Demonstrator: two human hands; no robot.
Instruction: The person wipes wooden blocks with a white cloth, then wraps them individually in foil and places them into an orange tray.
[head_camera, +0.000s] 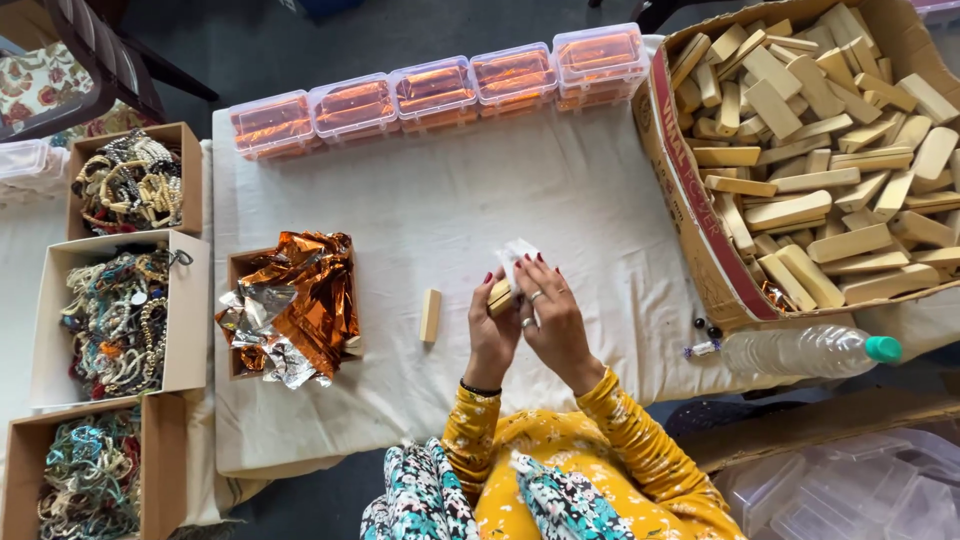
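Wooden block clasped in left hand, right hand alongside

Three boxes of tangled beaded jewellery stood at the left edge. Five clear lidded containers lined the far side, and a plastic bottle lay near the large carton.

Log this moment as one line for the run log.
left hand: holds pale wooden block | right hand: pinches white wrapper | loose wooden block: on white cloth
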